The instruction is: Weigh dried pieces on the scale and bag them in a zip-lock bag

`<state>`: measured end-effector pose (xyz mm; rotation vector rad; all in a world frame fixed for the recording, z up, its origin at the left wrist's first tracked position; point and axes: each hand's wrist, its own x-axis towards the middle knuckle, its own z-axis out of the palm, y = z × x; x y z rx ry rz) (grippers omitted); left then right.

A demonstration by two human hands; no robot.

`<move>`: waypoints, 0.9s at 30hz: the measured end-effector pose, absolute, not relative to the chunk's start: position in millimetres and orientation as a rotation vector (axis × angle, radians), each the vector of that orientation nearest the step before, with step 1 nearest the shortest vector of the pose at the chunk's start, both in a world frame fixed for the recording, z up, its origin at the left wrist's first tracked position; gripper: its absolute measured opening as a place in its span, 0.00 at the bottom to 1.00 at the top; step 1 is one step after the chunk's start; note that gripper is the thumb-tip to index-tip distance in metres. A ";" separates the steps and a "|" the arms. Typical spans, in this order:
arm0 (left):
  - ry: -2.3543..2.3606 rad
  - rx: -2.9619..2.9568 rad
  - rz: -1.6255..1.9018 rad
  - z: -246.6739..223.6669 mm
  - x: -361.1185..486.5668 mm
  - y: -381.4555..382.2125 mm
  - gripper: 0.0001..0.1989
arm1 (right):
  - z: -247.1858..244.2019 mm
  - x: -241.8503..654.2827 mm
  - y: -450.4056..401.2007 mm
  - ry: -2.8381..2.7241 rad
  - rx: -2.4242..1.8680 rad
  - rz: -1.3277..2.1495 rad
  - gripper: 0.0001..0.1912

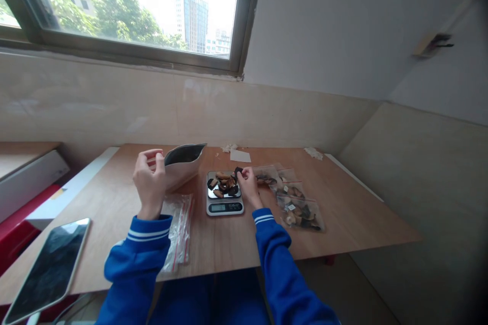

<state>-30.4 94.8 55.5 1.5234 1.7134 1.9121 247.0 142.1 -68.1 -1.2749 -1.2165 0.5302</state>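
My left hand [149, 183] pinches the left edge of an open pouch [183, 168], whose dark inside shows at its mouth. A small digital kitchen scale [210, 207] stands to the right of the pouch, its display lit but too small to read. On its plate lies a pile of dried brown and black slices [224, 184], which look like dried mushroom. Over the plate's right edge, my right hand [248, 183] is closed with a dark dried slice [238, 170] between its fingertips.
Several filled clear zip bags [301, 213] lie right of the scale. Flat zip bags with red seals [181, 228] lie beside my left forearm. A phone [48, 264] rests at the left edge. Paper scraps [240, 156] lie at the back, near the wall.
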 end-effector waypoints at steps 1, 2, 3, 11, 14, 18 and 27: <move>1.747 1.505 1.922 54.8 -34.1 99.8 0.14 | -71.6 247.5 148.7 -1.264 -1.291 0.548 0.13; 1.780 1.489 1.922 53.6 -37.3 103.8 0.14 | -74.4 247.4 153.6 -1.303 -1.312 0.549 0.13; 1.802 1.472 1.919 51.7 -39.8 107.0 0.14 | -76.7 247.5 156.9 -1.332 -1.333 0.541 0.13; 1.700 1.438 1.918 22.3 -45.9 117.4 0.16 | -91.3 268.7 153.9 -1.337 -1.401 0.451 0.13; 1.700 1.425 1.885 9.8 -46.6 115.0 0.18 | -94.7 276.6 148.4 -1.313 -1.392 0.444 0.13; 1.683 1.443 1.867 -4.2 -46.2 106.1 0.19 | -98.0 279.5 148.0 -1.301 -1.366 0.485 0.16; 1.690 1.451 1.778 -33.6 -53.6 94.2 0.21 | -104.5 266.0 167.6 -1.283 -1.335 0.540 0.18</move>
